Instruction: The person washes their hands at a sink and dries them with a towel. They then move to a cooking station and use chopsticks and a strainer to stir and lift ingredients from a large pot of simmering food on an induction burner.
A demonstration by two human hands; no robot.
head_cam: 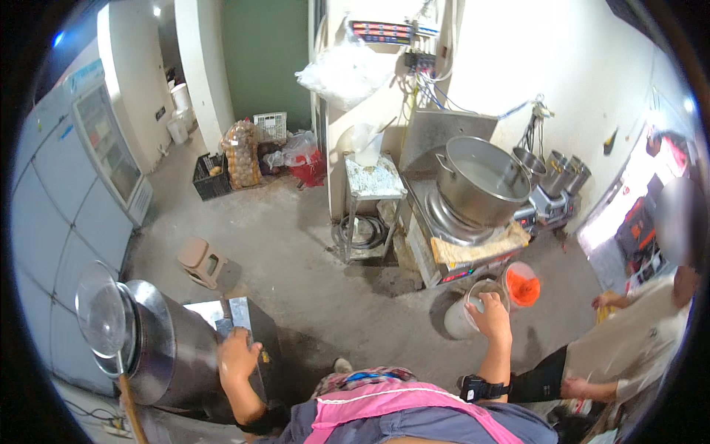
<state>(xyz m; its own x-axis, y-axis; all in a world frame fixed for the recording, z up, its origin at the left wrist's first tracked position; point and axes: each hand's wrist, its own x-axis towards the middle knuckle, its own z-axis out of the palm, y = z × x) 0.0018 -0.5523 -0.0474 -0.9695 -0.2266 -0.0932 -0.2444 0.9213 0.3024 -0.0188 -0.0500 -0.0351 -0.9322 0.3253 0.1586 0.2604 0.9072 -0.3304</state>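
My left hand [238, 356] hangs beside a large stainless steel barrel [180, 347], thumb apart from the fingers. It seems to hold nothing; contact with the barrel cannot be told. A round mesh strainer [100, 313] with a wooden handle lies over the barrel's top. Past my fingertips is a low stand [239, 312] with a shiny metal top. My right hand [490, 319], fingers slightly curled and spread, appears in front of a whitish bucket [457, 321] on the floor, partly hiding it. Beside that bucket stands another bucket holding something orange-red [523, 287].
A wide two-handled steel pot [482, 183] with whitish liquid sits on a stove [417, 244]. A small metal table [375, 180] carries a plastic jug. A beige stool [199, 261] stands on the concrete floor. At the right is another person [621, 338].
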